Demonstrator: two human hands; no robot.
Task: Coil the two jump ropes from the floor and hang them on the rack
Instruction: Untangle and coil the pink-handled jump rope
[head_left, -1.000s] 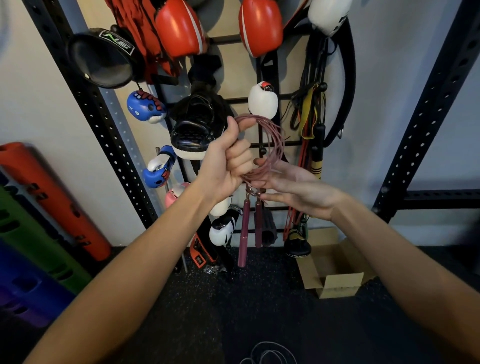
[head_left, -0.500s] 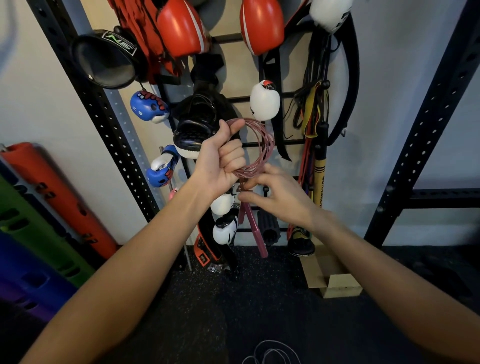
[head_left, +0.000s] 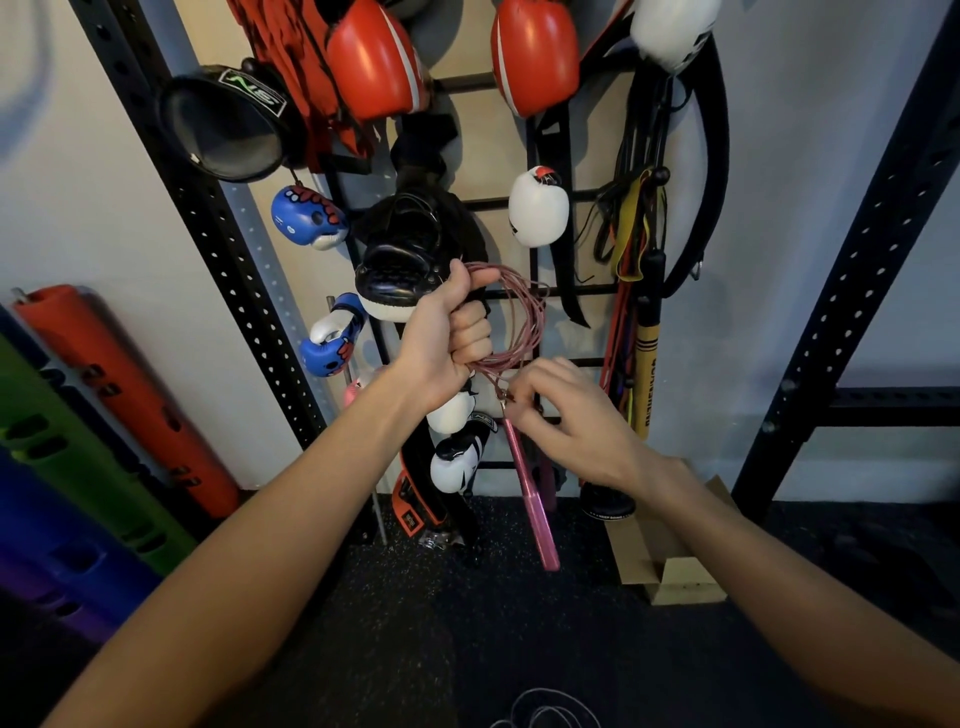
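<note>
Right now the left hand (head_left: 447, 338) is clenched in a fist around a coiled pink jump rope (head_left: 522, 322), the loops arcing out past the knuckles toward three o'clock and running back under the fist. That fist sits in front of the rack (head_left: 550, 291), a black wire grid on the wall, just beside a black headguard (head_left: 410, 249) at eleven o'clock of it. Below the coil, at about five o'clock, the right hand (head_left: 576, 415) has its fingertips (head_left: 519, 410) pinched at the metal joint where the cord meets the pink handles (head_left: 535, 514), which hang down tilted toward five o'clock, over the dark floor (head_left: 467, 623). Whether both handles are touched by those fingers cannot be told.

A second jump rope (head_left: 545, 712), pale and thin, lies in loose loops on the floor at six o'clock, at the bottom edge of the view, well apart from both hands.

Red boxing gloves (head_left: 374, 57) hang at twelve o'clock on the rack, a white glove (head_left: 537, 213) at one o'clock of the fist, and a cardboard box (head_left: 670, 561) stands open on the floor at four o'clock.
</note>
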